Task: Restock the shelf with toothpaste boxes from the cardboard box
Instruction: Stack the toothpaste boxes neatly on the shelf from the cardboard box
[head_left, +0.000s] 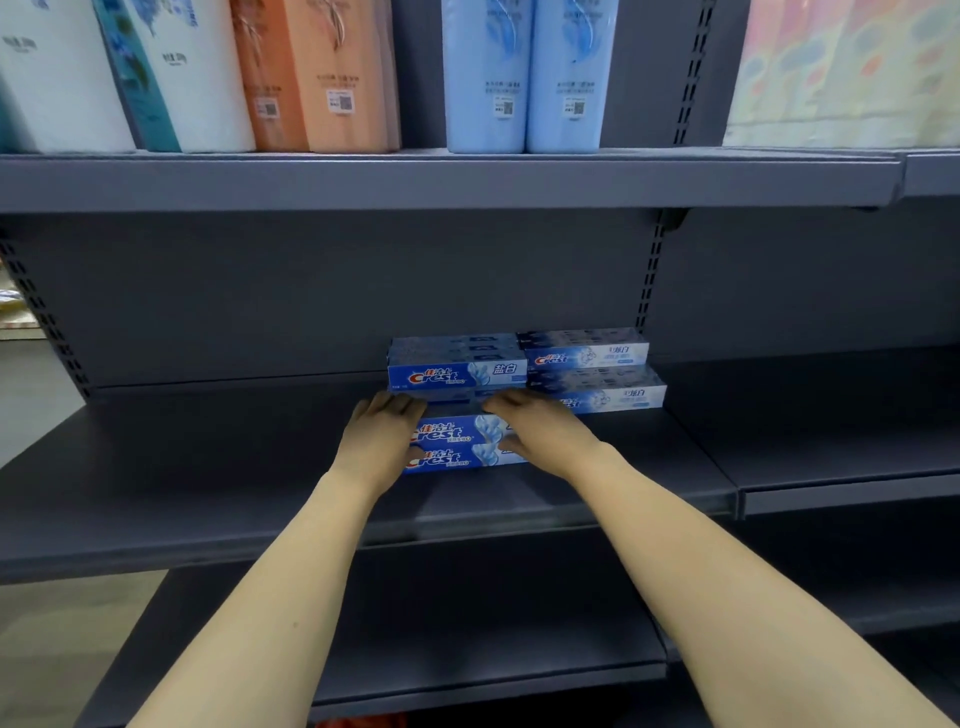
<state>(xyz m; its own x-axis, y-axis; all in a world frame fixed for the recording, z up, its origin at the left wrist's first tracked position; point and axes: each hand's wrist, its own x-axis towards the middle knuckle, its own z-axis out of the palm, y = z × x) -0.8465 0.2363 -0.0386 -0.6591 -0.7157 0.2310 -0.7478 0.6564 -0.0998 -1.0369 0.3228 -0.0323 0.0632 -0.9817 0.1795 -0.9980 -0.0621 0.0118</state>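
1. Both hands reach onto the middle shelf (208, 483), a dark grey metal board, one at each end of a front stack (457, 446) of two blue toothpaste boxes lying flat, one on the other.

2. The left hand (382, 441) lies against the stack's left end, fingers stretched forward along it and the thumb tucked at the lower box's front corner. It presses rather than wraps.

3. The right hand (540, 431) covers the right end, fingers laid over the top box and the thumb reaching to the front face, so the stack is clasped between the two hands (how tightly cannot be told).

4. The stack sits on the shelf board, about halfway between its front lip and the back panel, logos facing the camera.

5. Just behind it, touching or nearly so, stands a back stack (457, 364) of the same blue boxes; its lower part is hidden by the hands.

6. To the right of that, two paler boxes (592, 374) are piled one on the other, the lower one set a little further forward.

7. On the top shelf (441, 179) stand tall wrapped packs: white and teal ones (124, 73) at left, orange packs (317, 73) beside them, blue packs (527, 73) in the middle, and a pastel pack (841, 73) at far right.

8. Below, a lower shelf (467, 639) shows between the forearms.
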